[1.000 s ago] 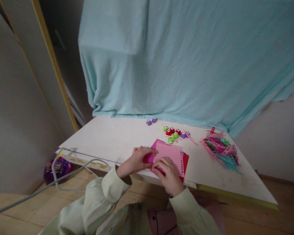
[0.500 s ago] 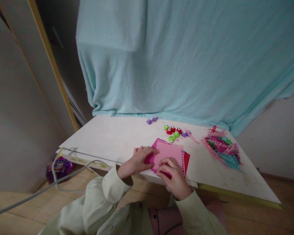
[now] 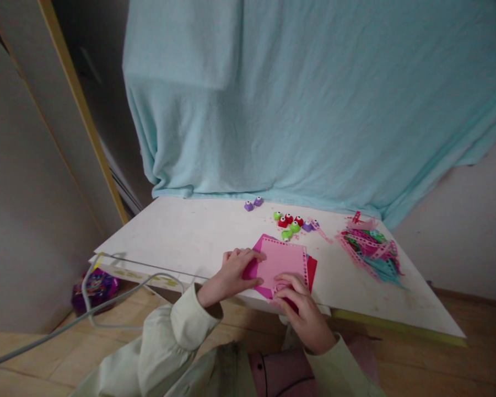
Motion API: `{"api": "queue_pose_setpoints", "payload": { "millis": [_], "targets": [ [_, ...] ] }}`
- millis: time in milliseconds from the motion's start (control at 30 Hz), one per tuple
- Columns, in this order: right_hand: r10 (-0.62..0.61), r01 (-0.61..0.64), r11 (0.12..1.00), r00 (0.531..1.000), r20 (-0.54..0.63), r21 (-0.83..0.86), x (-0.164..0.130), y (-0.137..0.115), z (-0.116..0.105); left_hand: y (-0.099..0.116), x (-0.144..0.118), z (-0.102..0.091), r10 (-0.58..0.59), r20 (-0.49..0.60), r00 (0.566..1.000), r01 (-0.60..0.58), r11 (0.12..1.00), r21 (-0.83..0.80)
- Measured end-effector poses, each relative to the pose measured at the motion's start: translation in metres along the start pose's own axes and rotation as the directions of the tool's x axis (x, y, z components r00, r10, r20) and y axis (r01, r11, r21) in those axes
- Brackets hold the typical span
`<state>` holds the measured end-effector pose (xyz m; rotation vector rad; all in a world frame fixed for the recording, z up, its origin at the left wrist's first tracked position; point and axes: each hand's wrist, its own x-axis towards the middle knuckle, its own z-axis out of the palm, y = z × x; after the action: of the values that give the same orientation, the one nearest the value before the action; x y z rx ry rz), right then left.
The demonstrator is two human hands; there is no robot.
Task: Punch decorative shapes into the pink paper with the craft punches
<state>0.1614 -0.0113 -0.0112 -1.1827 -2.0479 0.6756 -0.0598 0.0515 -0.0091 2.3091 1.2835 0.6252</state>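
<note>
pink paper: i see a square light pink paper sheet with a punched dotted border (image 3: 281, 260) lying flat at the near edge of the white surface (image 3: 190, 237), on top of a magenta sheet (image 3: 252, 269) and a red sheet (image 3: 312, 271).
left hand: my left hand (image 3: 234, 270) lies fingers down on the sheet's left edge, flat and open, pinning rather than gripping.
right hand: my right hand (image 3: 303, 311) is curled at the sheet's near edge over a small dark pink object, likely a punch (image 3: 289, 292); mostly hidden, so i cannot tell how firm the hold is.
direction: the sheet lies just ahead of both hands, between them; it is near square and turned slightly, so no clear long axis.
nearer hand: both touch it; the right hand is at the near edge, the left at the side.
small punches: a cluster of red, green and purple little plastic punches (image 3: 292, 223) sits beyond the sheet, well apart from the hands; two purple ones (image 3: 253, 203) sit further left.
scraps: a heap of pink and teal punched paper strips (image 3: 372, 251) lies to the right.
backdrop: a pale teal cloth (image 3: 306, 99) hangs behind.
writing: i can read no brand, label or text.
</note>
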Motion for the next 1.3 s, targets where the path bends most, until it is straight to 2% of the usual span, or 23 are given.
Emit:
{"api": "queue_pose_setpoints", "payload": {
  "millis": [233, 467, 600, 700, 800, 900, 1000, 1133, 1300],
  "targets": [
    [0.110, -0.110, 0.993, 0.994, -0.003, -0.050, -0.018, 0.001, -0.008, 0.001, -0.001, 0.001, -0.021, 0.010, 1.000, 0.022, 1.000, -0.008],
    [0.115, -0.114, 0.990, 0.993, 0.008, -0.080, -0.032, 0.009, -0.017, 0.001, 0.000, 0.003, -0.036, 0.013, 0.999, 0.036, 0.999, -0.011],
    [0.126, -0.126, 0.991, 0.992, -0.005, -0.033, -0.038, 0.013, -0.024, 0.001, -0.001, 0.004, -0.023, 0.005, 1.000, 0.023, 1.000, -0.010],
    [0.113, -0.112, 0.994, 0.988, -0.106, 0.020, -0.036, 0.015, -0.026, 0.001, -0.002, 0.005, -0.019, 0.003, 1.000, 0.019, 1.000, -0.002],
    [0.069, -0.080, 0.995, 0.981, -0.181, -0.054, -0.026, 0.014, -0.022, 0.001, -0.003, 0.005, -0.011, 0.002, 1.000, 0.011, 1.000, -0.001],
    [0.012, -0.039, 0.986, 0.985, -0.170, -0.159, -0.012, 0.012, -0.014, 0.002, -0.003, 0.004, -0.012, 0.005, 1.000, 0.012, 1.000, -0.002],
    [-0.041, 0.013, 0.980, 0.990, -0.138, -0.197, -0.003, 0.011, -0.007, 0.003, -0.002, 0.003, -0.013, 0.010, 1.000, 0.013, 1.000, -0.001],
    [-0.062, 0.043, 0.988, 0.990, -0.127, -0.148, -0.002, 0.015, -0.006, 0.003, -0.001, 0.002, -0.013, 0.017, 1.000, 0.013, 1.000, 0.002],
    [-0.011, 0.002, 0.999, 0.987, -0.163, -0.053, -0.016, 0.022, -0.014, 0.001, -0.001, 0.004, -0.019, 0.018, 1.000, 0.019, 1.000, 0.007]
  ]
}}
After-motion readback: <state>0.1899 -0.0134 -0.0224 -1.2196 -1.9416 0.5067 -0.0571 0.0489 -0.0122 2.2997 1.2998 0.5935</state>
